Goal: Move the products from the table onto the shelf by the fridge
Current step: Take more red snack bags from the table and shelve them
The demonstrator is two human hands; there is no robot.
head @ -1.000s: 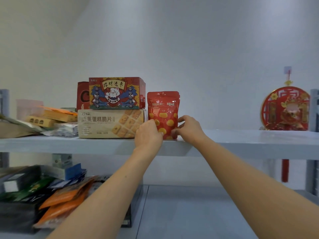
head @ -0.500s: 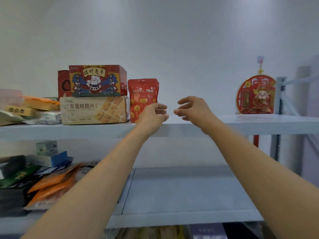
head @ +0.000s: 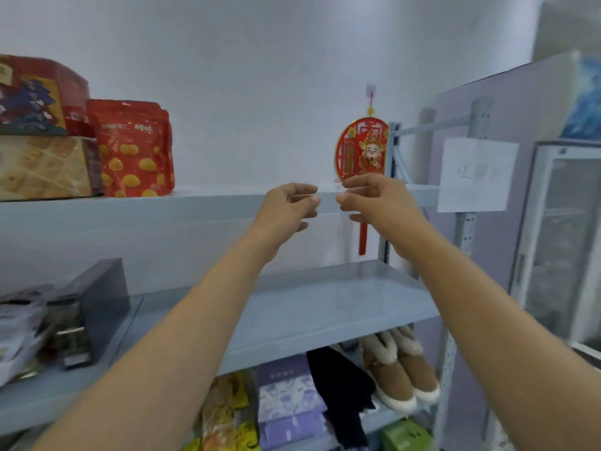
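The left hand [head: 289, 206] and right hand [head: 374, 200] are seen loosely curled, empty; the red pouch [head: 133, 151] on the shelf [head: 208, 209] is judged light, crinkly, best gripped at its sides.

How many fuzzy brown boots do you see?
2. The left boot and the right boot sit side by side under the middle shelf, at its right end; more could be hidden behind.

The left hand [head: 289, 206] and right hand [head: 374, 200] are shown bare; both forearms [head: 195, 320] are seen uncovered along their whole visible length, to the lower frame edge.
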